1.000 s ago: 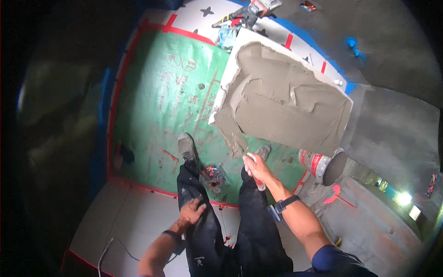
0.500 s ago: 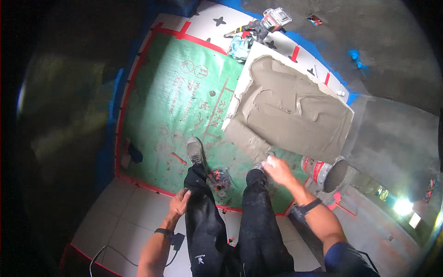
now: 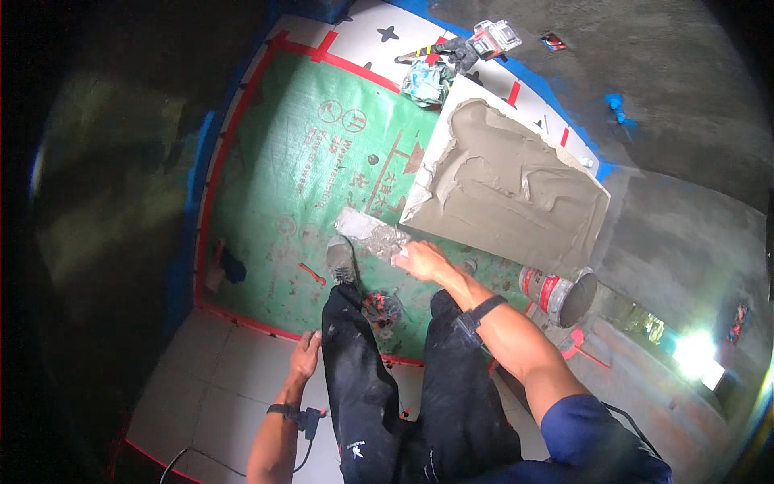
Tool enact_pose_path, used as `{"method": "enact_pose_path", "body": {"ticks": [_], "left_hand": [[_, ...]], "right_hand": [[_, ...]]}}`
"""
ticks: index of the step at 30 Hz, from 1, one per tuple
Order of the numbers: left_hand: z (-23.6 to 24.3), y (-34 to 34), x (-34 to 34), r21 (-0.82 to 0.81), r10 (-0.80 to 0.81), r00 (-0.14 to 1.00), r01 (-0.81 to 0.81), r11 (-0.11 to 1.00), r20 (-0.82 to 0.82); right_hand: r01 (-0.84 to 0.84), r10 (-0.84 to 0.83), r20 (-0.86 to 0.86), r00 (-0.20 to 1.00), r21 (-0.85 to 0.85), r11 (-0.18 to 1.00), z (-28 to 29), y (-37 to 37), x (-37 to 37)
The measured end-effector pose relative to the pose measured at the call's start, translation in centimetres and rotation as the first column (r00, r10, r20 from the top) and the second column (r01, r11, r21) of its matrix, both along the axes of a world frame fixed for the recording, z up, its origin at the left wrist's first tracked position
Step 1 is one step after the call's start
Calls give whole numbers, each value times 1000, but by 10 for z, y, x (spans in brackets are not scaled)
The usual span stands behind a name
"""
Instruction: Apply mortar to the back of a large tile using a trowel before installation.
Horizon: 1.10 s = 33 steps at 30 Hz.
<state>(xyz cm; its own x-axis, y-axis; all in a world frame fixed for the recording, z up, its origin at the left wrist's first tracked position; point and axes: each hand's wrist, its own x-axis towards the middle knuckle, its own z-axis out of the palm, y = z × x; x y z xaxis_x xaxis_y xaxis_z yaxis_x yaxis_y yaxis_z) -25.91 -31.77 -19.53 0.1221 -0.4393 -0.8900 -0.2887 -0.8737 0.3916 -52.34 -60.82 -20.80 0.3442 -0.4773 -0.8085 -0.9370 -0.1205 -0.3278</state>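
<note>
My right hand (image 3: 423, 262) grips a flat rectangular trowel (image 3: 355, 224), its blade smeared with grey mortar and held over the green floor sheet near my left shoe. To the right of the trowel, apart from it, a large white tile (image 3: 421, 198) carries a thick, ridged layer of grey mortar (image 3: 492, 194). My left hand (image 3: 305, 355) hangs beside my left knee. Its fingers are stretched out, and nothing shows in them.
A mortar-filled bucket (image 3: 542, 292) lies beyond my right forearm. Green protective sheeting (image 3: 282, 177) covers the floor, edged with red tape. At the back stand a tripod-mounted device (image 3: 493, 39) and a crumpled bag (image 3: 427, 83). A bag of small parts (image 3: 381, 310) lies between my legs.
My right hand has swung left with the trowel, from the mortared tile's lower edge to over the green sheet. My left hand has shifted slightly left, off my leg.
</note>
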Motion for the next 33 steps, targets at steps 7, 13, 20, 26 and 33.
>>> {"method": "enact_pose_path", "body": {"ticks": [7, 13, 20, 26, 33], "left_hand": [[-7, 20, 58, 27, -17, 993, 14, 1000, 120], [-18, -13, 50, 133, -58, 990, 40, 990, 130], [3, -118, -41, -61, 48, 998, -50, 997, -37], [38, -180, -99, -88, -196, 981, 194, 977, -8], [65, -217, -53, -111, -204, 974, 214, 970, 95]], "right_hand": [[-63, 65, -1, 998, -263, 963, 62, 8, -101], [-232, 104, -277, 955, -485, 843, 70, -97, -183], [303, -230, 258, 938, -292, 907, 26, -25, -237], [48, -81, -49, 996, -471, 881, 29, -70, -278], [456, -516, 34, 856, -520, 722, 37, -39, -349]]}}
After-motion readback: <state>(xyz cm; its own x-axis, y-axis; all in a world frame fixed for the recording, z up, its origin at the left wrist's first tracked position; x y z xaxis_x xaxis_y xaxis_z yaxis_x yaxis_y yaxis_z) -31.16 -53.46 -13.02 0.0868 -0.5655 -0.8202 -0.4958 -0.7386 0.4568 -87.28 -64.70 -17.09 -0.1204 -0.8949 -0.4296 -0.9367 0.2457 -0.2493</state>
